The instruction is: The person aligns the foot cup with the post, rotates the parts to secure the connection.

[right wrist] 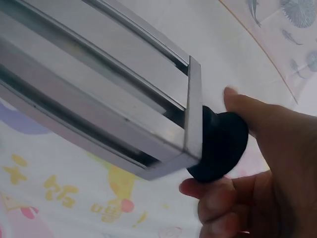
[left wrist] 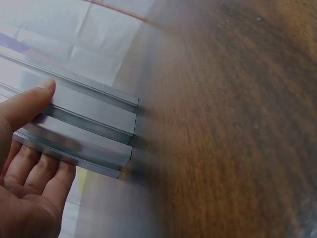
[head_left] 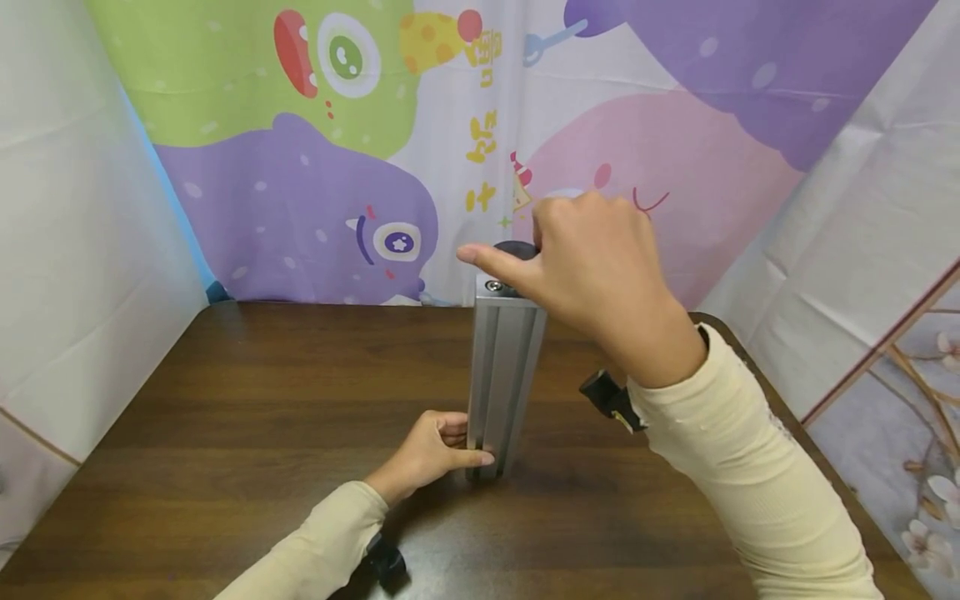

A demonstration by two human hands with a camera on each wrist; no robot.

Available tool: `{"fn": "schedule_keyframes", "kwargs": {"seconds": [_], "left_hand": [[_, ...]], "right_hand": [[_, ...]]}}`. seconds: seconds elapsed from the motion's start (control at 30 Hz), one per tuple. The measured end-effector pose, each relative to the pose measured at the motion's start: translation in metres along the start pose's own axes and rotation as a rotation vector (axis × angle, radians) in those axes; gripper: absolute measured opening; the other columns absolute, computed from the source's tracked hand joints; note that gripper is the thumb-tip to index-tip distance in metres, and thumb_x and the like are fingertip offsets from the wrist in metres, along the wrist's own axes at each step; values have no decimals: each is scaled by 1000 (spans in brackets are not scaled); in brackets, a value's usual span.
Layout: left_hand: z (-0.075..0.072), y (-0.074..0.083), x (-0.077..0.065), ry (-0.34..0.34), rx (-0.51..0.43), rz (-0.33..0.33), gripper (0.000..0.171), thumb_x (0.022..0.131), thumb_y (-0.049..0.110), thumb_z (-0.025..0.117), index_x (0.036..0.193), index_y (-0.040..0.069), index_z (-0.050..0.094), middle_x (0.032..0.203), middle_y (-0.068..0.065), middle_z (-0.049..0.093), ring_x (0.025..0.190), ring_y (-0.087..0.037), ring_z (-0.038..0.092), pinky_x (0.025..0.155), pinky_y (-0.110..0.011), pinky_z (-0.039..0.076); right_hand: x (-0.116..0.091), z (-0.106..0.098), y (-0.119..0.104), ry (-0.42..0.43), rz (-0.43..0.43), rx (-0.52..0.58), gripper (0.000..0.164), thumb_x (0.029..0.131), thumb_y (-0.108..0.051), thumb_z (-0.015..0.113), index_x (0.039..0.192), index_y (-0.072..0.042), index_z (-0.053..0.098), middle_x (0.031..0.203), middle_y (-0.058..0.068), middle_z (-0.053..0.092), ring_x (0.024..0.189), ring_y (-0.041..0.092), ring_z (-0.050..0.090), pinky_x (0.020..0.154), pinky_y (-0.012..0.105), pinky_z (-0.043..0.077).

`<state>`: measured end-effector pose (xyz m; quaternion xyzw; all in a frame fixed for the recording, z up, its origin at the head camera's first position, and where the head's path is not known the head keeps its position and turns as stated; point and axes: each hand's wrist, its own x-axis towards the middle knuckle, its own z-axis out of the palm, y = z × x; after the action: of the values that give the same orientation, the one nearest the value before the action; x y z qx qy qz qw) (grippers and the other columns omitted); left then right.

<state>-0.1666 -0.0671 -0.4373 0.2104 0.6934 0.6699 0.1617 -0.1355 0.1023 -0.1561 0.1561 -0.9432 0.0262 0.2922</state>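
Note:
An aluminium extrusion (head_left: 501,383) stands upright on the dark wooden table, long grooves running down its sides. Low on it, my left hand (head_left: 429,452) grips the profile, thumb across one face and fingers on the other side. In the left wrist view the profile's lower end (left wrist: 111,124) is right at the tabletop. A metal end plate (right wrist: 194,111) caps the top, with a screw (head_left: 494,286) near one corner. Above the plate sits a round black knob (right wrist: 223,146). My right hand (head_left: 600,271) holds this knob between curled fingers and an extended thumb.
The wooden table (head_left: 262,433) spreads around the profile. Behind it hangs a cartoon-print curtain (head_left: 300,208), with pale cloth walls (head_left: 75,208) at both sides. A small black device (head_left: 386,565) is at the left wrist, another black device (head_left: 603,392) at the right.

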Motion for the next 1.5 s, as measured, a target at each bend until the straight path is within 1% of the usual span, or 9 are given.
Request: {"fn": "schedule_keyframes", "kwargs": {"seconds": [0.2, 0.33, 0.53, 0.67, 0.77, 0.87, 0.97, 1.33, 1.5], "left_hand": [[0, 0, 0, 0, 1, -2, 40, 78, 2, 78, 113, -10, 64, 100, -21, 71, 92, -23, 70, 82, -27, 56], [0, -1, 0, 3, 10, -4, 39, 78, 3, 78, 112, -9, 64, 99, -20, 71, 92, -23, 70, 81, -27, 56], [0, -2, 0, 8, 18, -3, 39, 77, 4, 79, 112, -9, 65, 98, -19, 71, 91, -22, 70, 80, -26, 56], [1, -3, 0, 6, 14, -4, 38, 78, 3, 79, 111, -9, 65, 98, -20, 71, 91, -23, 70, 81, -27, 56], [1, -3, 0, 1, 12, -2, 38, 78, 3, 79, 111, -9, 65, 98, -20, 71, 91, -23, 70, 81, -27, 56], [1, -3, 1, -5, 3, 4, 38, 78, 3, 78, 112, -9, 64, 98, -20, 71, 91, -23, 70, 81, -27, 56], [1, -3, 1, 1, -5, 7, 38, 78, 1, 78, 112, -10, 64, 98, -21, 71, 91, -24, 70, 80, -27, 56], [0, -1, 2, -5, -1, -6, 40, 77, 2, 78, 113, -9, 64, 100, -21, 71, 92, -24, 70, 82, -28, 56], [0, -1, 1, -8, -11, 1, 41, 78, 0, 77, 115, -11, 63, 100, -22, 70, 92, -24, 70, 82, -28, 56]], "right_hand": [[1, -11, 16, -250, -131, 198, 52, 93, -61, 47, 95, -12, 65, 89, 2, 65, 82, 22, 60, 72, 40, 49], [1, -13, 31, -399, -384, 364, 40, 102, -31, 48, 135, -9, 51, 130, 6, 58, 122, 21, 51, 104, 41, 40], [1, -12, 40, -411, -594, 418, 47, 99, -2, 44, 146, -12, 41, 147, 5, 45, 136, 21, 38, 113, 40, 30], [1, -12, 37, -352, -542, 389, 38, 98, -5, 51, 136, -7, 54, 135, 7, 57, 127, 22, 50, 107, 40, 38], [2, -12, 26, -277, -373, 320, 27, 95, -27, 61, 107, -4, 69, 96, 7, 69, 90, 20, 62, 81, 35, 50], [2, -10, 11, -171, -185, 173, 51, 87, -55, 63, 68, -8, 58, 60, 0, 47, 59, 18, 46, 54, 32, 40], [2, -4, 1, -85, -61, 65, 67, 80, -68, 61, 54, -11, 39, 53, -3, 29, 50, 16, 31, 43, 32, 31], [-1, 0, 0, -18, 11, 26, 71, 79, -74, 56, 53, -11, 36, 53, -3, 26, 49, 17, 27, 39, 34, 33], [1, -11, 8, -164, -26, 184, 57, 92, -60, 50, 78, -6, 61, 65, 4, 57, 62, 23, 54, 60, 40, 45]]}}
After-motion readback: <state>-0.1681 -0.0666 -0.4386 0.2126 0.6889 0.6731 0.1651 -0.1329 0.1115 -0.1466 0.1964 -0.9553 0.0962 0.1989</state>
